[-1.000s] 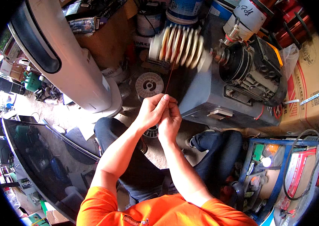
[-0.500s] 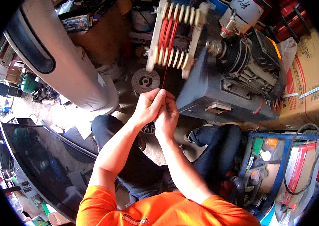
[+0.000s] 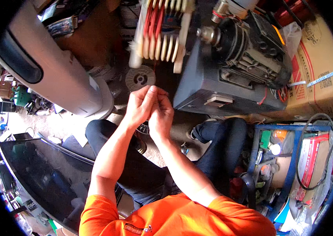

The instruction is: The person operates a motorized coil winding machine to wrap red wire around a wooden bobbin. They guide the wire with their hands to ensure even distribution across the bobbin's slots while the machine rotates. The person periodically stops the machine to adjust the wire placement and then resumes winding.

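My left hand (image 3: 138, 107) and my right hand (image 3: 161, 118) are pressed together in front of me, fingers closed in a pinch. From their tips a thin red wire runs up to a winding frame (image 3: 180, 53) with rows of cream pegs. Red wire coils (image 3: 154, 21) lie stretched between the pegs, blurred at places. Just beyond my hands sits a grey plastic wire spool (image 3: 140, 78). Part of another spool (image 3: 144, 128) shows below my wrists. My fingers hide the piece of wire inside them.
An electric motor (image 3: 242, 51) on a dark grey base (image 3: 198, 88) stands to the right of the frame. At left is a tall silver-grey appliance (image 3: 58, 74), with a dark curved panel (image 3: 42, 173) nearer. Lower right holds a blue-framed rack (image 3: 292, 173) of tools; cardboard boxes (image 3: 320, 82) stand behind it.
The view has shifted, so the scene sits further left and higher. The winding frame appears turned a little. Both hands stay together on the wire.
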Action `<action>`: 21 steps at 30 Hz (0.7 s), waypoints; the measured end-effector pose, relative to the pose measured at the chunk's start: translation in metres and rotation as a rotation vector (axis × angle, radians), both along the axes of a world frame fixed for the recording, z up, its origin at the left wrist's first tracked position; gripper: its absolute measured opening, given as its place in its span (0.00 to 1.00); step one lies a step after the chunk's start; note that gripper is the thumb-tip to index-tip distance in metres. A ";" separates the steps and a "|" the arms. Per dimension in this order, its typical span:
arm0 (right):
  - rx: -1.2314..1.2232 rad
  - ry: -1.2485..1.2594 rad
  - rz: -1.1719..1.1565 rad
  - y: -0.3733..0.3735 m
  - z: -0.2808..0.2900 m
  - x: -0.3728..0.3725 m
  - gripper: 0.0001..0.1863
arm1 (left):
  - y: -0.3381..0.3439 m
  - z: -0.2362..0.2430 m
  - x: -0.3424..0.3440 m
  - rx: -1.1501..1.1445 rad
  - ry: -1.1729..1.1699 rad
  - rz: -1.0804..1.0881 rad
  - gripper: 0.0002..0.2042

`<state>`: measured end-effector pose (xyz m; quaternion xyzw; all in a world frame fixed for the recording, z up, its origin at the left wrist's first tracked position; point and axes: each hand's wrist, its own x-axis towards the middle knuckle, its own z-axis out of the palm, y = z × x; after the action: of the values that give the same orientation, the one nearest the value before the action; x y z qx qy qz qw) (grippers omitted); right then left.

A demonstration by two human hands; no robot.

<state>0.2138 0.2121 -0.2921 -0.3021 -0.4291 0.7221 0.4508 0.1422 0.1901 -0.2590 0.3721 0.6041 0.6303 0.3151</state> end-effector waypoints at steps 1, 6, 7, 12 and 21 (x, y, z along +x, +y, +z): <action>0.050 -0.051 -0.029 0.000 0.006 -0.001 0.07 | -0.001 0.002 0.000 -0.007 -0.003 -0.008 0.17; -0.012 -0.041 0.012 -0.001 0.004 -0.001 0.07 | -0.001 0.000 0.000 0.005 -0.006 0.001 0.17; -0.028 -0.019 0.026 -0.002 0.007 -0.002 0.07 | -0.002 -0.002 -0.002 -0.010 0.010 0.006 0.17; -0.021 0.041 0.022 -0.001 0.008 -0.002 0.07 | -0.001 0.000 0.000 0.016 0.007 -0.008 0.17; -0.008 0.012 0.032 -0.003 0.006 -0.003 0.07 | -0.002 0.001 -0.001 0.004 0.018 -0.006 0.17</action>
<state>0.2107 0.2094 -0.2858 -0.2926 -0.4281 0.7329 0.4405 0.1409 0.1876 -0.2584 0.3802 0.6047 0.6270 0.3109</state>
